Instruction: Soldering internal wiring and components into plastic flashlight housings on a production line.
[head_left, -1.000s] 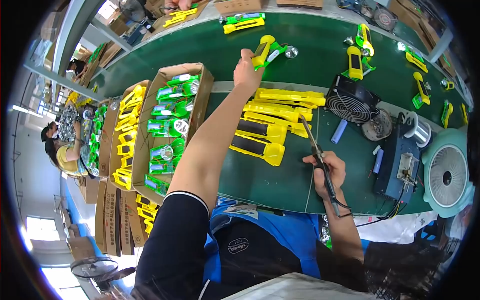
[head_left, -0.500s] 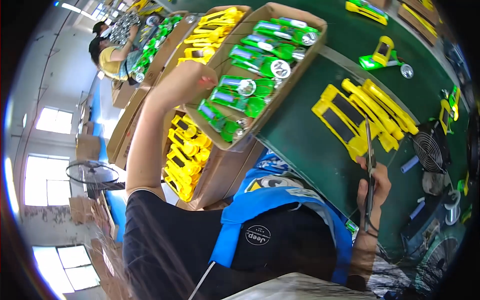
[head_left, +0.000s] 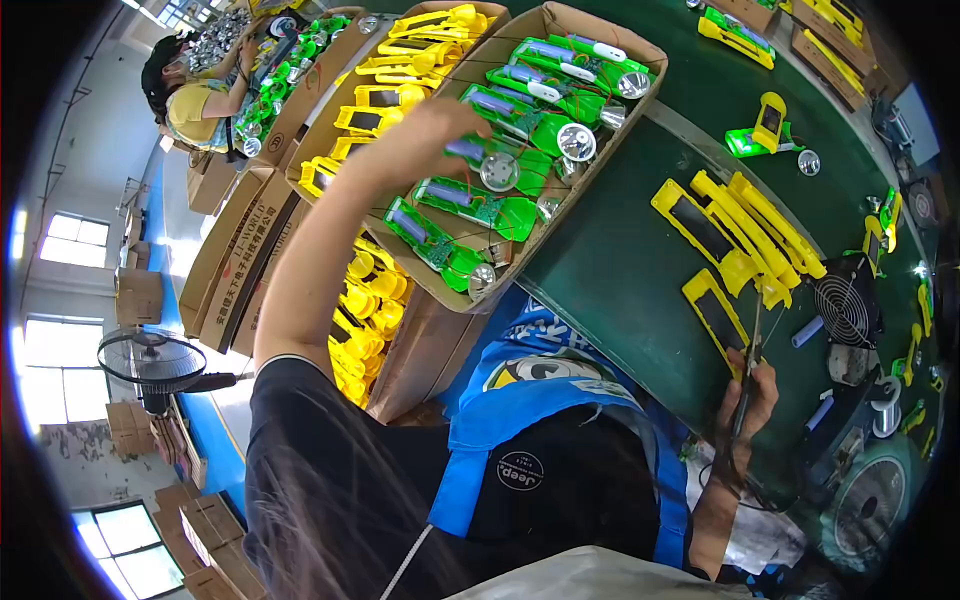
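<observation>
One arched left hand (head_left: 432, 142), fingers parted, hovers above green flashlights (head_left: 536, 170). My right hand (head_left: 752, 398) grips a soldering iron (head_left: 754, 338).

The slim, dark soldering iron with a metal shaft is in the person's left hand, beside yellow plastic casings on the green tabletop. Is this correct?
Not quite: the head view shows the slim, dark soldering iron in the right hand, not the left hand. It is indeed beside yellow plastic casings on the green tabletop.
</observation>
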